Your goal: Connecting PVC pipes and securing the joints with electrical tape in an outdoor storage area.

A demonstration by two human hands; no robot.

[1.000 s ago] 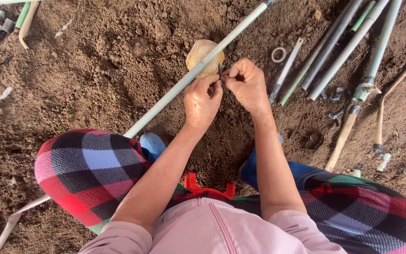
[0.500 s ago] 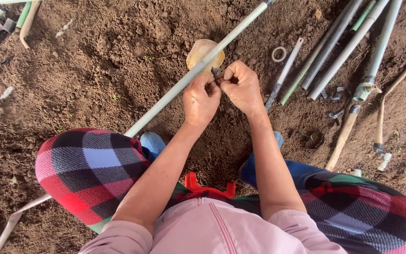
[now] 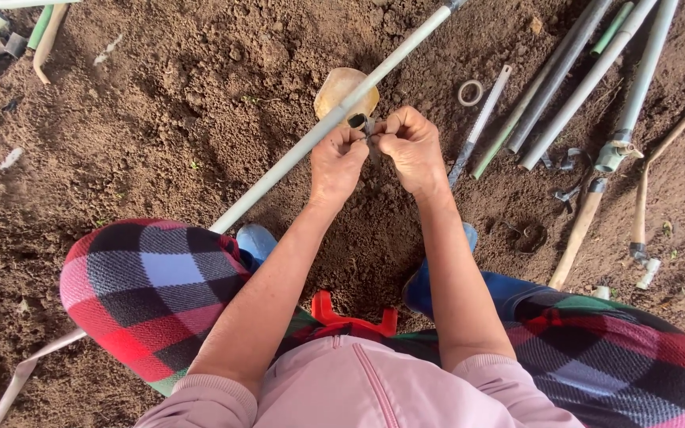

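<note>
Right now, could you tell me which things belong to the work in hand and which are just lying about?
In hand:
left hand
right hand
small dark fitting
long grey pipe

Lying about:
pipe bundle
tape ring
wooden handle

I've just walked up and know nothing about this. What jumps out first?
Two bare hands, the left hand and right hand, meet at the middle over dug brown soil, pinching a small dark fitting beside a long grey pipe that runs diagonally. Below, bright red plaid trousers fill the foreground, and more pipes lie at the upper right.
</note>
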